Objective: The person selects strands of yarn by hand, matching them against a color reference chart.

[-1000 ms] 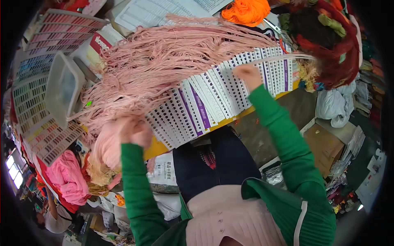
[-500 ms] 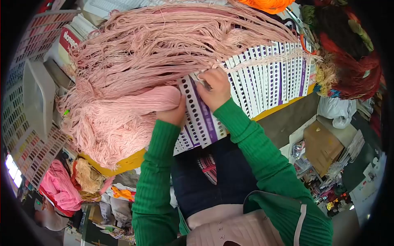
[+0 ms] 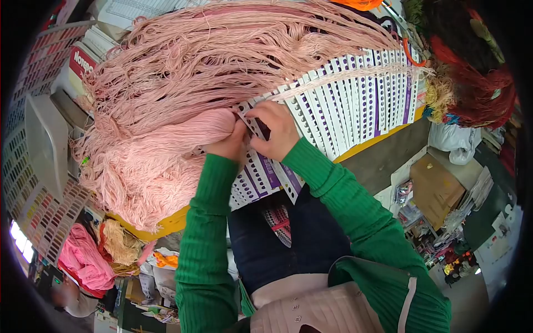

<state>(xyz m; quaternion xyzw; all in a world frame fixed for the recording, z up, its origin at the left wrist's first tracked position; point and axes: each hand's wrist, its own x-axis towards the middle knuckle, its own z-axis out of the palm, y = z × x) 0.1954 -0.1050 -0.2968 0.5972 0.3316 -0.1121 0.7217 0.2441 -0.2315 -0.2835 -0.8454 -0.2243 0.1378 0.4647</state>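
Observation:
My left hand (image 3: 229, 143) is closed at the rounded end of a pale pink skein of thread (image 3: 205, 125), which it seems to grip. Close beside it, my right hand (image 3: 277, 130) has thumb and forefinger curved towards the top of a white punched card strip (image 3: 287, 180) with a purple band; the fingertips pinch around its upper part. Under both hands lie more card strips with rows of holes (image 3: 338, 105), fanned to the right. Loose pink thread (image 3: 194, 61) spreads across the table above the hands. My left fingertips are partly hidden.
Pink thread strands run over the fanned cards to the right. Orange-handled scissors (image 3: 410, 53) lie near dark red and green yarn (image 3: 472, 72). A yellow table edge (image 3: 369, 143) borders the cards. Colour charts and a white plastic tray (image 3: 47, 144) stand left; a cardboard box (image 3: 436, 188) sits lower right.
My right hand has moved left and slightly down, close to my left hand. The card strip between them has tilted, its lower end swinging right. The left hand keeps to the skein.

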